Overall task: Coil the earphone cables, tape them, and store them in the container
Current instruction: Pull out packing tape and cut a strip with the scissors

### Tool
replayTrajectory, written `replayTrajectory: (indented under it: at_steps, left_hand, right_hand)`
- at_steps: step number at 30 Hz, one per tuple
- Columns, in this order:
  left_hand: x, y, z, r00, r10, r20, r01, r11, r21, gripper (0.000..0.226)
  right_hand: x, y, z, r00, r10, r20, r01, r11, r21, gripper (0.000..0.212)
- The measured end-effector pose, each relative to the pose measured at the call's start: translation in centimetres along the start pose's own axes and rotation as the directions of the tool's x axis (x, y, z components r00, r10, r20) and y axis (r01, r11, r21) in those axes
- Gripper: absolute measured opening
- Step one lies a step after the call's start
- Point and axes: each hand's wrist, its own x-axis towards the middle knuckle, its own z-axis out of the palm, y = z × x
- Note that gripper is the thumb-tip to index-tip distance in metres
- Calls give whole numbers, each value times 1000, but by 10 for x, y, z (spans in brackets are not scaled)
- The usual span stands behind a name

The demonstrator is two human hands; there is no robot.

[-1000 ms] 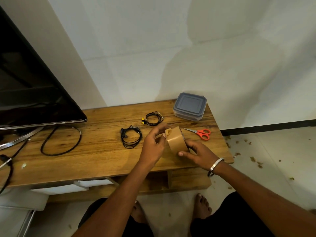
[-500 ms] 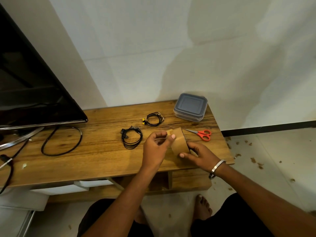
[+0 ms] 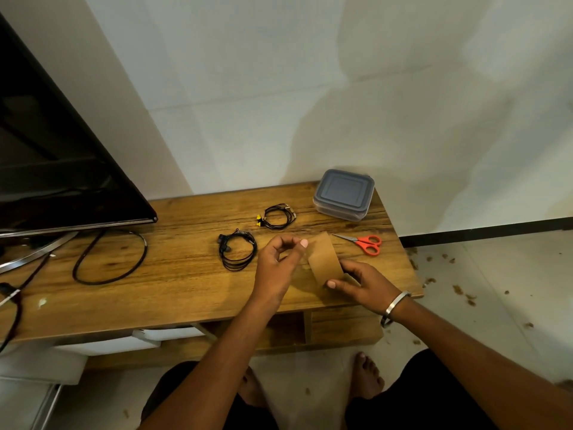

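My right hand [image 3: 362, 282] grips a roll of brown packing tape [image 3: 325, 261] just above the wooden table [image 3: 173, 274]. My left hand [image 3: 280, 262] pinches the tape's loose end at the roll's upper left. Two coiled black earphone cables lie behind my hands: a larger coil [image 3: 237, 253] to the left and a smaller coil with yellow earbuds [image 3: 277, 216] farther back. The grey-lidded container [image 3: 343, 193] stands shut at the table's back right corner.
Orange-handled scissors [image 3: 363, 242] lie to the right of the tape. A black television [image 3: 52, 162] fills the left, with its cable [image 3: 108, 259] looped on the table. The table's right edge is near my right wrist. Debris litters the floor [image 3: 483, 287].
Both hands and the tape roll have dropped lower toward the table's front. My left hand's fingers shifted on the loose end of the tape.
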Motion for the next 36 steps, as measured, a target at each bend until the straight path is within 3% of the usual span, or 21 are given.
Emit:
replayTrajectory:
  at_steps: [7,12,16,24,28,36]
  left_hand:
    - [3,7,2,995,-102,11,102,986,-135,5]
    - [3,7,1,992,-122,36,126,981,-150,15]
    - [3,10,1,995,-86,59,96,979,-182,20]
    - [3,7,1,994,-54,100,72,979,-189,52]
    - [3,10,5,995,-53,86,72,971,-228,57]
    - [3,10,4,992,18,128,0,990,-142,62]
  right_hand:
    - [0,2,-2,1000,-4,-3,3,1000,-30,32]
    - [0,0,0,1000,-4,-10,4,999,-44,33]
    - [0,-1,0,1000,7,-12,-7,998,-58,33]
    - [-1,-4,-2,1000,1,10,-1,1000,-12,29]
    - [-1,-4,-2,1000,24,14,-24,1000,1,30]
    - [-1,-6,-1,999,42,9,-43,999,13,29]
